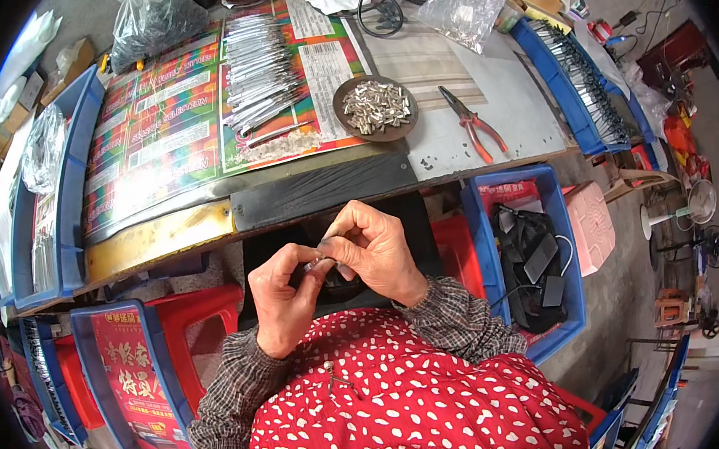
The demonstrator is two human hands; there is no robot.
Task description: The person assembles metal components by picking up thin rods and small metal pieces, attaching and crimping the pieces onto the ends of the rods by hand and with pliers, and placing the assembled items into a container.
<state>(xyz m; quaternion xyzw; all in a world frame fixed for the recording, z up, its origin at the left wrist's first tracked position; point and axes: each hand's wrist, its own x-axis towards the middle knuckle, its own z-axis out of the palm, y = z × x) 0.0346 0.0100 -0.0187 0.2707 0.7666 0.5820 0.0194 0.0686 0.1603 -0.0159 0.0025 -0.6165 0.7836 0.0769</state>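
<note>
My left hand [285,293] and my right hand [381,253] meet in front of the table's near edge, above my lap. Both are closed in a pinch, thumbs against forefingers, round a small silvery piece [314,265]. Fingers cover most of it, so its shape cannot be made out. Beyond them on the table stands a round dark bowl [411,117] heaped with short metal sleeves [376,105]. To its left lies a pile of thin silvery rods [258,69]. Red-handled pliers [474,125] rest to the right of the bowl, their jaws slightly apart.
Blue trays stand at the table's left end [75,194] and far right [573,85], the latter full of thin metal parts. A blue crate [573,317] with a black bag is at my right. Red stools [201,309] are below the table. A clear plastic bag [460,13] lies at the back.
</note>
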